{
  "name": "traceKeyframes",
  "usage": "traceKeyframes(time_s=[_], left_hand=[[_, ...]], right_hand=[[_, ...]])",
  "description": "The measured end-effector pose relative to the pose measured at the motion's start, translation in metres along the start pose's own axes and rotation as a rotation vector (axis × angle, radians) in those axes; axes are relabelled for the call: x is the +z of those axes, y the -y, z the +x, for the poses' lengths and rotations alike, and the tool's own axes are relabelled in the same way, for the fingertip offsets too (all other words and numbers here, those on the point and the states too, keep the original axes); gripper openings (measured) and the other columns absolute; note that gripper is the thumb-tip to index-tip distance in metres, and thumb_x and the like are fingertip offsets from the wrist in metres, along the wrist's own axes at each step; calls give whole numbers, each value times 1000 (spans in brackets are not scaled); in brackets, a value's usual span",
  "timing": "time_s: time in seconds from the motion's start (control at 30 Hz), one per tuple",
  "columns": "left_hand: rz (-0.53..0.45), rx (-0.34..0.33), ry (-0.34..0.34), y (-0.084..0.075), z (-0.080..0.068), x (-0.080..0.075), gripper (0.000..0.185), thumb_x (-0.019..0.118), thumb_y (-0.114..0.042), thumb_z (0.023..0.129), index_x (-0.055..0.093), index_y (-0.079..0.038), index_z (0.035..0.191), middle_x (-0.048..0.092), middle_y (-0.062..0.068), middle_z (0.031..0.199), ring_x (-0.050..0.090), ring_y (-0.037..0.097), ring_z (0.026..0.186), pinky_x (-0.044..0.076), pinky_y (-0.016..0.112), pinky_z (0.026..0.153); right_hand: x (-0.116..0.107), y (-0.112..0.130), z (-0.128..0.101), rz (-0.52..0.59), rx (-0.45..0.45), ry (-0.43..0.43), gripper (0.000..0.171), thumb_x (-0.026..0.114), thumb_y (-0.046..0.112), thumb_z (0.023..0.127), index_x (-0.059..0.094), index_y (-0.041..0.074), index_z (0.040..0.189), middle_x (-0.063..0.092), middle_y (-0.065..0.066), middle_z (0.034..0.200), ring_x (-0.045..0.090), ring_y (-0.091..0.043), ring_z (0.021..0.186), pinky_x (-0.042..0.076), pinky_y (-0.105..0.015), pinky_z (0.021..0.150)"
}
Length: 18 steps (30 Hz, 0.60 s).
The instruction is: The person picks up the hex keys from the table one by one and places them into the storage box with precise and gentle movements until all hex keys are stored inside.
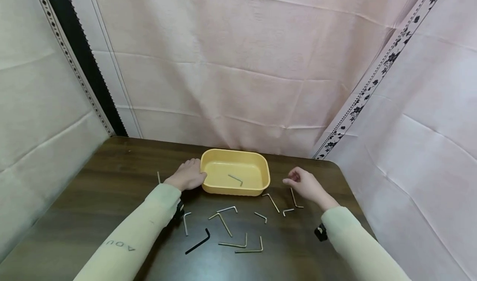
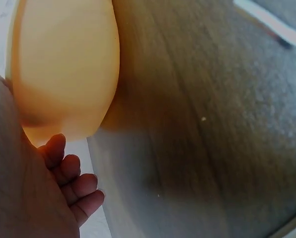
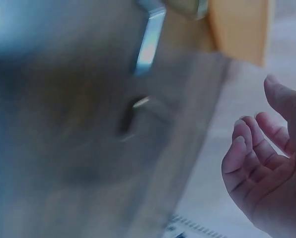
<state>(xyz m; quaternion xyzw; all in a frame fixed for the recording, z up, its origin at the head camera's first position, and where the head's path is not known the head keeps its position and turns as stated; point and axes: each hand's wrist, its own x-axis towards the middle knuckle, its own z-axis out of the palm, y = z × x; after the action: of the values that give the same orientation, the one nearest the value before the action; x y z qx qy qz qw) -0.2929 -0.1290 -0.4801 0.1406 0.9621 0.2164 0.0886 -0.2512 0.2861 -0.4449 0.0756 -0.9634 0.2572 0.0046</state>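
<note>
Pale pink cloth (image 1: 238,57) hangs behind and to both sides of a dark wood-grain bench (image 1: 93,190) with rounded corners. Toward the back of it stands a yellow plastic tub (image 1: 262,165), rectangular with rounded corners and smooth, shallow walls. One small L-shaped hex key (image 1: 236,179) of silver metal lies on its floor.

The left hand (image 1: 188,174) rests against the tub's left end, the fingers lying along the wall; the left wrist view shows the fingertips (image 2: 71,171) lightly bent beside the smooth yellow side (image 2: 63,64), not wrapped round it. The right hand (image 1: 303,183) hangs just above the bench to the right of the tub, apart from it, its grip loose and half-curled with nothing in it; the right wrist view shows the bent fingers (image 3: 247,153) bare.

Nearest the right hand lie three thin silver keys (image 1: 294,198), just in front of it and not touched. More bent silver keys (image 1: 225,225) are scattered on the bench in front of the tub between the two cream sleeves (image 1: 149,219), along with one black key (image 1: 198,241), thicker and matte. Another small silver piece (image 1: 158,177) lies left of the left hand.
</note>
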Motion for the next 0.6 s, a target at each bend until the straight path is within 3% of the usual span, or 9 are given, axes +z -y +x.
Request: traceKeyframes(time_s=[0.23,0.6], left_hand=[[-16,-2,-1,-1,1,1,55,43,-27,98,34,6,141,41,22,136,36,37,126,24,53,106],[-10,-36,-10,-4,4,2,55,42,-27,98,33,6,141,41,20,133,37,34,123,23,51,107]], right_hand=[[12,-38,-15,-31,80,82,40,74,39,84,60,6,102,59,-2,87,56,-18,77,46,-38,69],[30,-53,-22,-13,130,113,44,80,41,78,61,6,95,59,-2,83,54,-16,74,45,-35,69]])
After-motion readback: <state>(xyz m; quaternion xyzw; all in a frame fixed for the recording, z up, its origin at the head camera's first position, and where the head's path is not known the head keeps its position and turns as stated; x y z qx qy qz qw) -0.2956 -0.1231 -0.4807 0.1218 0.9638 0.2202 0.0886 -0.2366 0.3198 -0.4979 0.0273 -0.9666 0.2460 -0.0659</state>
